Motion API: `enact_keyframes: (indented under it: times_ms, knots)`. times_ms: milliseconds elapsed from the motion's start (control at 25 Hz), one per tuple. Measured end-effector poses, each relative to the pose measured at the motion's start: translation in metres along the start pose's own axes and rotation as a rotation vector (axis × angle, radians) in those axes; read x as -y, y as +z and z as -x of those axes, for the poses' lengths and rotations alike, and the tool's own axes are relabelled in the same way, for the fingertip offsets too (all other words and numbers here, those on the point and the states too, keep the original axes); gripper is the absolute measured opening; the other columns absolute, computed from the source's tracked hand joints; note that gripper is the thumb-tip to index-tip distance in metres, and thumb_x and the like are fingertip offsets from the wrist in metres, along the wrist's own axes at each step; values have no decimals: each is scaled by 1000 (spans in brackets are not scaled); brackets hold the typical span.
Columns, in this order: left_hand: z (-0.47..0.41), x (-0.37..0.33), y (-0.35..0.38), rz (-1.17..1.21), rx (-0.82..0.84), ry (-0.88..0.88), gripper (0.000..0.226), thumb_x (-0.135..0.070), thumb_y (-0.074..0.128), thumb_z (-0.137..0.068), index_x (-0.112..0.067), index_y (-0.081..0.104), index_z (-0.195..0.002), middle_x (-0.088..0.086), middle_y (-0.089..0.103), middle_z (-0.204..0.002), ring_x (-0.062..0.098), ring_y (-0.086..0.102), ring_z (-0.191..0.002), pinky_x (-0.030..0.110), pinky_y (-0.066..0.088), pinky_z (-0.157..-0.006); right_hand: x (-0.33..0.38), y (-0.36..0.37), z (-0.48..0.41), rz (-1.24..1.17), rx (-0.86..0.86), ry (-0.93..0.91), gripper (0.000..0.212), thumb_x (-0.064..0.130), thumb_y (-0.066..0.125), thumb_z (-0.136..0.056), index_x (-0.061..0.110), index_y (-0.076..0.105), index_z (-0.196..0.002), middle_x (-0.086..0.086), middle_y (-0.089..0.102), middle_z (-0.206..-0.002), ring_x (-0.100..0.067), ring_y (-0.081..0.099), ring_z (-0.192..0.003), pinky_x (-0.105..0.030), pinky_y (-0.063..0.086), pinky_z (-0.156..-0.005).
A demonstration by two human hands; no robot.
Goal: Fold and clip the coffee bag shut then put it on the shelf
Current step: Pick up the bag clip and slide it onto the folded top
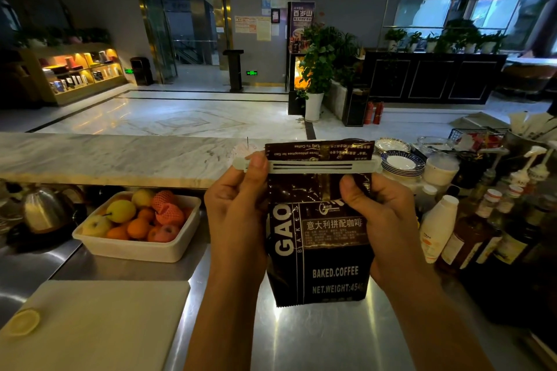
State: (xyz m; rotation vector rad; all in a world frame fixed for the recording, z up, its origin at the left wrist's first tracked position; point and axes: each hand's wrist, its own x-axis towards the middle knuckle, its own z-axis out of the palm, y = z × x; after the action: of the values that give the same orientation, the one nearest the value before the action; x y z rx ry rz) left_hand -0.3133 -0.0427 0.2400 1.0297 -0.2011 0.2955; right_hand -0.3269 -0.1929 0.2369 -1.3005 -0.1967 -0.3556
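A dark brown coffee bag (319, 253) printed "BAKED.COFFEE" stands upright on the steel counter (316, 337) in front of me. Its top is folded over, and a long white clip (310, 166) lies across the fold, with the flap sticking up above it. My left hand (238, 208) pinches the clip's left end with thumb and fingers and rests against the bag's left side. My right hand (382, 220) holds the bag's right side just under the clip, thumb on the front.
A white tray of fruit (137, 250) sits to the left, with a kettle (45, 211) beyond it and a white cutting board (99, 322) at the near left. Bottles (470, 229) and stacked plates (402, 164) crowd the right. A marble bar top (120, 156) runs behind.
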Motion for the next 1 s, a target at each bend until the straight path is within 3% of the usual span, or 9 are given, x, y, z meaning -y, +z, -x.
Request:
enact_keyframes:
  times_ms: [120,280,480,640,760,880,1000]
  knots:
    - [2,0,2,-14,0,-7,25,-31,62,-81,-11,74,-89,8,79,-84,21,77,-76,27,58,-60,-5,-1,-1,-20,-27,38,18,20,63,-76,24,77,-87,-5,78,-86,-23,75,-81,-37,60,-67]
    - [-5,0,0,-118,21,-8,35,-36,63,-79,-8,72,-98,9,79,-91,24,76,-85,29,58,-67,-6,-3,-2,-41,-41,38,19,20,62,-76,25,77,-87,-4,79,-88,-23,75,-83,-37,61,-68]
    - [-6,3,4,-176,68,-88,34,-35,70,-70,-8,72,-91,9,79,-79,23,77,-71,31,60,-57,-1,3,-4,82,71,15,18,26,63,-81,22,73,-95,-5,78,-93,-23,75,-88,-37,58,-71]
    - [-3,3,9,-188,86,-5,37,-30,70,-73,-1,70,-96,9,79,-79,24,77,-72,31,59,-58,12,2,-9,98,88,21,38,41,74,-69,23,67,-102,-3,77,-98,-21,74,-91,-39,59,-74]
    - [-5,4,11,-209,106,4,38,-30,70,-74,2,68,-95,7,77,-74,22,76,-68,29,58,-56,15,10,-10,203,5,-64,29,37,73,-73,23,68,-98,0,77,-95,-17,74,-90,-44,59,-81]
    - [-7,2,8,-215,129,-19,30,-26,72,-73,-1,70,-90,5,77,-71,20,76,-66,26,57,-54,12,17,-8,137,-10,-57,19,24,72,-79,16,70,-97,-5,77,-94,-21,75,-89,-47,60,-81]
    - [-5,3,5,-227,112,5,30,-21,75,-73,1,71,-93,7,78,-77,22,77,-71,27,58,-58,8,18,-7,195,-21,-61,23,33,71,-76,18,70,-93,-3,77,-90,-19,75,-87,-45,60,-80]
